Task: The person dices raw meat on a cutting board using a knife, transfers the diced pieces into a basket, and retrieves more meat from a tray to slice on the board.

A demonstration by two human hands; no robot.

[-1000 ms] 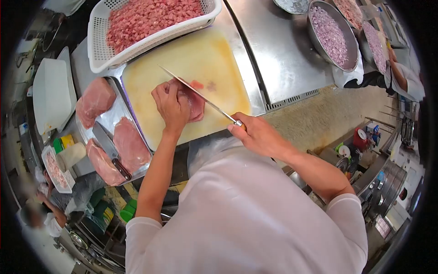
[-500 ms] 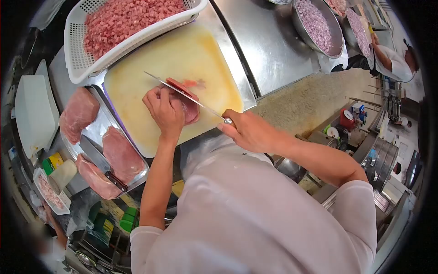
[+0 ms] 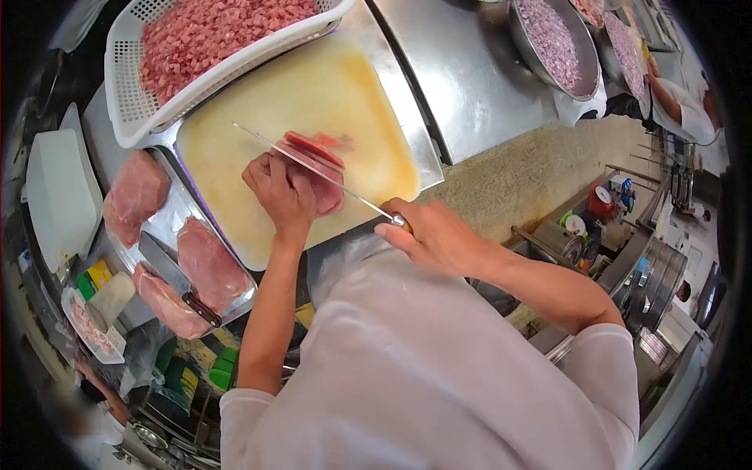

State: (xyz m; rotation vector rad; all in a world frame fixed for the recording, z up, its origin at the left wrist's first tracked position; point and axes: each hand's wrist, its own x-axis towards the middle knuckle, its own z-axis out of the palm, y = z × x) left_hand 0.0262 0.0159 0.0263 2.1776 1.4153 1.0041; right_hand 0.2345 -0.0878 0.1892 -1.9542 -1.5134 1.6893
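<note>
A piece of raw meat [image 3: 326, 194] lies near the middle of the yellowed cutting board [image 3: 227, 211]. My left hand [image 3: 280, 192] presses down on it, fingers curled over its left side. In my right hand [image 3: 439, 235] is the handle of a long knife [image 3: 345, 190], gripped with the fingers wrapped round it. The blade crosses the top of the meat at a slant, its tip pointing to the upper left. Beyond the blade, a cut slice [image 3: 314, 148] leans at the far edge of the meat. A faint red smear marks the board behind it.
Behind the board stands a white perforated basket [image 3: 117, 86] of diced meat. To the left, a metal tray [image 3: 239, 307] holds large meat pieces and a second knife [image 3: 168, 262]. Bowls [image 3: 591, 74] of chopped pale purple food stand at upper right, near another person [image 3: 693, 110].
The knife has drawn back slightly toward the lower right, and its blade sits nearer my left hand, leaving a gap to the slice. My left hand stays on the meat.
</note>
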